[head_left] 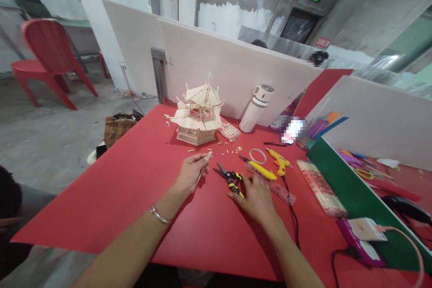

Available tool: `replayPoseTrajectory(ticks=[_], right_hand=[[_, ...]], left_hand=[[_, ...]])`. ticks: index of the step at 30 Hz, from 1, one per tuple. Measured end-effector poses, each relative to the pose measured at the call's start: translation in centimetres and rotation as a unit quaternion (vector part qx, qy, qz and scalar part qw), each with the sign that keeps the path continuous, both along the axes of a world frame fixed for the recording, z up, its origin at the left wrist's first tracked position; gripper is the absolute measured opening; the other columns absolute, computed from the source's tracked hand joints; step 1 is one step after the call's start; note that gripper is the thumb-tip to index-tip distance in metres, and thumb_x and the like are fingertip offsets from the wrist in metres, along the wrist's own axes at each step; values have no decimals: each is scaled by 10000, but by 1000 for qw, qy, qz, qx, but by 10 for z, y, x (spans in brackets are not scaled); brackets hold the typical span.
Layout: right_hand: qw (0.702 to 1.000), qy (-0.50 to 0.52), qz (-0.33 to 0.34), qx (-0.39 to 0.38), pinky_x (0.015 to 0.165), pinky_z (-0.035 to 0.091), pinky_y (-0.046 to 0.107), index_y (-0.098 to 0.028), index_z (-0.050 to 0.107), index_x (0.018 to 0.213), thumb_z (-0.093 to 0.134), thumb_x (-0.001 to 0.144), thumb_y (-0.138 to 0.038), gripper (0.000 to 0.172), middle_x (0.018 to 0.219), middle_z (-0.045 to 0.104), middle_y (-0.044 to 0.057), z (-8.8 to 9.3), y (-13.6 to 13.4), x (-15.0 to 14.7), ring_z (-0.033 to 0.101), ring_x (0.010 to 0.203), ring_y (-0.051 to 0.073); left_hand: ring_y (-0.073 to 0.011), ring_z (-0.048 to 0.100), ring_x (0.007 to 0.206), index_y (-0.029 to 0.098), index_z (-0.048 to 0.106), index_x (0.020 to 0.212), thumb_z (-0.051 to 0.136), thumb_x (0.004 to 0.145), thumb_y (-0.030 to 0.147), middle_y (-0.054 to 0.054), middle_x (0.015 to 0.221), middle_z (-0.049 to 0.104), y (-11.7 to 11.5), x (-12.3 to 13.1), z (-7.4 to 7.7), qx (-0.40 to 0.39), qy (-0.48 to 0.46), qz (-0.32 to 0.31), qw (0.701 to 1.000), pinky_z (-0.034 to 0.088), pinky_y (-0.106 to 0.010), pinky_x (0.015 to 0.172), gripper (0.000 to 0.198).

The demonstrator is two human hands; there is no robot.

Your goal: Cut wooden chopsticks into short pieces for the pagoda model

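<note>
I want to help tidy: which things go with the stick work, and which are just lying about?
Likely for the work:
thin stick in the left hand
cutters by the right hand
stick pagoda
glue gun
packed sticks

Probably just lying about:
white bottle
small white box

From here the stick looks pale and thin, held aslant, far tip leaning right; just right of it lie black-and-yellow cutters, blades parted and pointing far left
</note>
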State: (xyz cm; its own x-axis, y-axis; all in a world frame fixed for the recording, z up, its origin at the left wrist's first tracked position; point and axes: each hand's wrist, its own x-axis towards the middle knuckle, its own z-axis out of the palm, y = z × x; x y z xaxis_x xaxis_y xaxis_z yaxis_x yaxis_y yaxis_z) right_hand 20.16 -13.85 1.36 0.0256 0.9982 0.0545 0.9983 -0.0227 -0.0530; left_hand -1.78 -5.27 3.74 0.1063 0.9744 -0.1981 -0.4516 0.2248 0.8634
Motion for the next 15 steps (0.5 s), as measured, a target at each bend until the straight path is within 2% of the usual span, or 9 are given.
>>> replayPoseTrajectory(ticks=[3, 6, 11, 13, 14, 15], right_hand=[[999, 0, -42, 24, 912, 455, 510, -154, 602, 1372, 611, 835, -700, 766, 1146, 621, 231, -2, -6, -2, 588, 1112, 406], [997, 26, -56, 55, 892, 474, 497, -193, 669, 1257, 647, 811, -670, 653, 1133, 627, 205, -3, -11, -3, 590, 1111, 399], [981, 147, -108, 67, 834, 518, 450, -219, 718, 1144, 698, 752, -616, 558, 1123, 638, 159, 1, -18, 1, 629, 1064, 364], [954, 270, -118, 58, 850, 518, 442, -209, 738, 1077, 702, 737, -638, 548, 1082, 669, 138, 4, -19, 4, 638, 1057, 353], [926, 355, -119, 41, 849, 519, 433, -198, 741, 1049, 699, 737, -656, 555, 1041, 689, 127, 6, -20, 5, 650, 1028, 342], [884, 450, -122, 15, 830, 525, 421, -189, 739, 1030, 685, 746, -677, 568, 995, 708, 117, 10, -20, 6, 664, 976, 325]], left_hand=[[-64, 489, 414, 115, 742, 770, 901, 546, 381, 13, 492, 583, 2, -1, -2, 2, 9, 5, 1000, 330, -158, 399, 383], [-57, 485, 412, 112, 753, 772, 911, 536, 380, 9, 504, 591, 3, -2, -2, 2, 14, 10, 1000, 323, -156, 396, 391], [-56, 496, 428, 110, 751, 739, 917, 525, 377, 4, 531, 599, 2, -2, 1, 3, 12, 15, 1000, 340, -160, 403, 380], [-59, 499, 436, 110, 743, 715, 921, 508, 373, -1, 540, 602, 1, -2, 2, 1, 11, 20, 1000, 341, -163, 402, 379], [-61, 499, 439, 110, 741, 709, 921, 500, 372, -2, 539, 601, 1, -2, 3, 0, 11, 22, 1000, 340, -165, 401, 380], [-64, 499, 442, 110, 742, 709, 920, 498, 373, -3, 537, 600, 1, -2, 3, 0, 12, 23, 1000, 338, -166, 401, 381]])
